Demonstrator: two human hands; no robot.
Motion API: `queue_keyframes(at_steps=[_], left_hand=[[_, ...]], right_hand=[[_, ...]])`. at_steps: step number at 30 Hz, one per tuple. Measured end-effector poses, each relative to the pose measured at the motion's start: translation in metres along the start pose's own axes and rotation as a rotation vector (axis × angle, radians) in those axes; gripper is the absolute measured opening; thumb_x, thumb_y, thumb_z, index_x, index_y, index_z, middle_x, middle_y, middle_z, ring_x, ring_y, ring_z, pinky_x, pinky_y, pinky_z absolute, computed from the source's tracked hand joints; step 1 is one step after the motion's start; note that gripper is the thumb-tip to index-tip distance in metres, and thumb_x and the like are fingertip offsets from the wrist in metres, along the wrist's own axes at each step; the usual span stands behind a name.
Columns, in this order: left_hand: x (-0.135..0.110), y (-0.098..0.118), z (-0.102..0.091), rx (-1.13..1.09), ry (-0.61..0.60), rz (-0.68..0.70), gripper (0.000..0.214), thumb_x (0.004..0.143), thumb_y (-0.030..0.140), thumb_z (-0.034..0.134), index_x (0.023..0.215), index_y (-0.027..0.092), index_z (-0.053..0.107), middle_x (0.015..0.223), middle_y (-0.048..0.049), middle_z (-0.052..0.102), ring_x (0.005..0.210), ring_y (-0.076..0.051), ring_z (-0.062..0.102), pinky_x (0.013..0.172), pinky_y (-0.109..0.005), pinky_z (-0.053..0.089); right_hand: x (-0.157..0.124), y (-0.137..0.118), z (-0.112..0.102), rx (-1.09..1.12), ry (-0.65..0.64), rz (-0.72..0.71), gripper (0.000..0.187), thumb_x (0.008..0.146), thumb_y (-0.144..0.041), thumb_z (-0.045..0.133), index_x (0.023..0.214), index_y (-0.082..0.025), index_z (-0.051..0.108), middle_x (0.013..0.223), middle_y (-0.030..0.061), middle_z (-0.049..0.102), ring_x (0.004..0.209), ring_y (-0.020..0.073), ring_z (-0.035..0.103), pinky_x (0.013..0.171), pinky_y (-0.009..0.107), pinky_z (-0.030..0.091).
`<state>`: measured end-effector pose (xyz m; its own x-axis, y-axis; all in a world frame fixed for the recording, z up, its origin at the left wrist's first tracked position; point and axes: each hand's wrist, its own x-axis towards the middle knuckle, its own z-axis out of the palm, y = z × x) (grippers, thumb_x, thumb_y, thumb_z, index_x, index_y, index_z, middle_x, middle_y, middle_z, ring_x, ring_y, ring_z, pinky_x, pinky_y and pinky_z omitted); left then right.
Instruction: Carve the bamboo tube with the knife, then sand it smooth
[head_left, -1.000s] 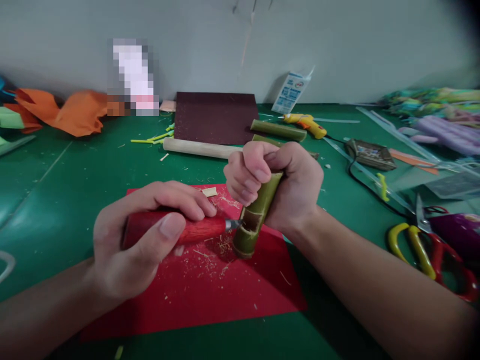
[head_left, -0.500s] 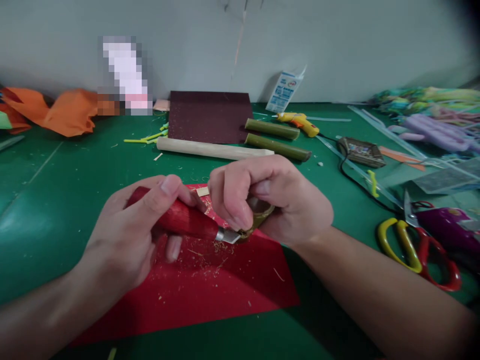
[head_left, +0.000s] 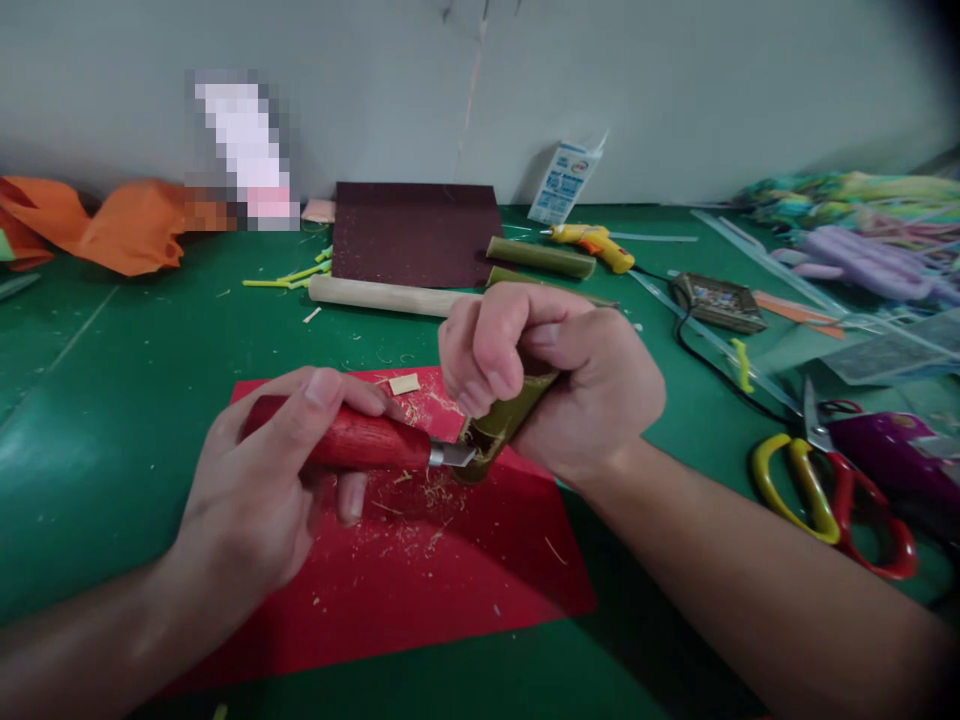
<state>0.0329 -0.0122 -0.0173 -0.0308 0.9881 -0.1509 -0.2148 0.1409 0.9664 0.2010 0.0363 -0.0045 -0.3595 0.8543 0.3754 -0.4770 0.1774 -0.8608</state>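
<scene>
My left hand (head_left: 262, 470) is closed around the red wooden handle of a carving knife (head_left: 375, 440). Its short angled blade points right and meets the lower end of a green bamboo tube (head_left: 501, 425), beside a notch cut in the wall there. The tube slants down to the left in my right hand (head_left: 574, 375), whose curled fingers hide part of its upper end. Below both hands lies a red sheet (head_left: 450, 590) strewn with fine shavings and a small pale chip (head_left: 404, 384).
Behind my hands lie a pale wooden rod (head_left: 390, 297), a bamboo piece (head_left: 544, 257), a dark maroon board (head_left: 416, 230) and a yellow glue gun (head_left: 596, 245). To the right are scissors (head_left: 810, 490) and a purple tool (head_left: 892, 450). Orange cloth (head_left: 135, 225) is at far left.
My right hand has raised and turned the bamboo tube, so its notched lower end now shows. The knife in my left hand has shifted slightly left and up.
</scene>
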Motion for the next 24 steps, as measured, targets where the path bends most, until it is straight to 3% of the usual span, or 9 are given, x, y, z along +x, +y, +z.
queue_keyframes(at_steps=[8,13,20,24], left_hand=[[-0.004,-0.008,0.0,0.028,-0.035,0.014,0.02,0.077,0.038,0.063,0.077,0.019,0.067,0.053,-0.0008,0.062,0.04,-0.011,0.054,0.039,-0.019,0.043],[-0.008,-0.012,0.004,-0.009,0.02,0.015,0.015,0.077,0.035,0.063,0.078,0.02,0.066,0.053,-0.0002,0.063,0.041,-0.01,0.055,0.042,-0.019,0.045],[-0.01,-0.022,0.009,-0.118,0.034,0.034,0.016,0.081,0.034,0.06,0.085,0.02,0.065,0.065,0.0009,0.065,0.049,-0.01,0.057,0.047,-0.02,0.048],[-0.008,-0.022,0.011,-0.187,0.061,-0.058,0.023,0.08,0.039,0.059,0.085,0.017,0.065,0.06,0.0009,0.063,0.046,-0.008,0.054,0.044,-0.017,0.046]], right_hand=[[0.002,0.003,0.0,-0.02,0.134,-0.109,0.018,0.062,-0.01,0.038,0.049,-0.021,0.043,0.048,0.0007,0.041,0.044,0.013,0.039,0.044,0.029,0.028],[0.001,0.005,0.002,-0.013,0.271,-0.15,0.018,0.065,-0.012,0.038,0.05,-0.022,0.041,0.049,0.0008,0.038,0.044,0.0137,0.037,0.044,0.029,0.026],[0.004,0.012,0.002,0.012,0.601,-0.277,0.021,0.072,-0.014,0.04,0.052,-0.022,0.043,0.055,0.0007,0.037,0.05,0.0132,0.036,0.047,0.028,0.029],[0.006,0.014,0.0,0.071,0.645,-0.288,0.019,0.068,-0.015,0.041,0.051,-0.021,0.043,0.054,0.0003,0.036,0.05,0.0129,0.035,0.046,0.027,0.03]])
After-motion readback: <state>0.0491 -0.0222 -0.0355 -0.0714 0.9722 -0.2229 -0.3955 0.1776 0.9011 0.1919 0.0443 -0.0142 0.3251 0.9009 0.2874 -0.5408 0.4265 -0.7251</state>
